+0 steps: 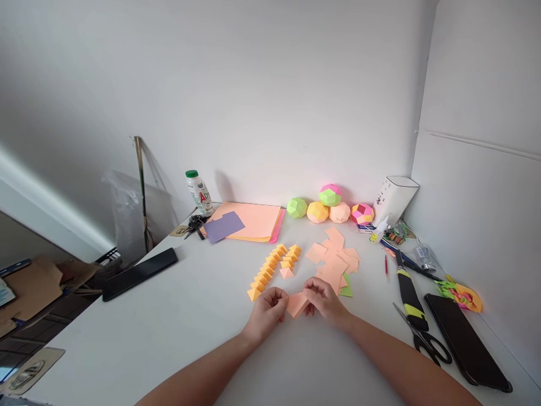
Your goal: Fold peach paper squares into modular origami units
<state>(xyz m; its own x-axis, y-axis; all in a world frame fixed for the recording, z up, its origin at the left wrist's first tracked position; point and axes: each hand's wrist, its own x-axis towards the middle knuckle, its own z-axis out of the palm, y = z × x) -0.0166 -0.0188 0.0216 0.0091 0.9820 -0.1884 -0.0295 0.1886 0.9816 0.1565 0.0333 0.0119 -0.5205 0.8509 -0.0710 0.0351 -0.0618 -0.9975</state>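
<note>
A small folded piece of peach paper [297, 305] is held just above the white table, pinched from both sides. My left hand [268, 311] is closed on its left edge, and my right hand [326, 300] grips its right side. Beyond the hands, yellow-orange folded paper units [265, 272] stand in a long row, with a shorter row [291, 256] beside it. One peach folded unit [286, 273] sits at the near end of the short row. Behind my right hand lies a loose pile of peach paper pieces [335, 259], with a green piece [346, 286] partly under it.
Paper polyhedron balls [318, 212] stand along the wall. Coloured sheets [253, 217], a purple piece [225, 226] and a white bottle [199, 193] are at back left. Scissors [422, 337], a cutter [412, 299] and a black phone [468, 343] lie at right; another black device [141, 274] lies left.
</note>
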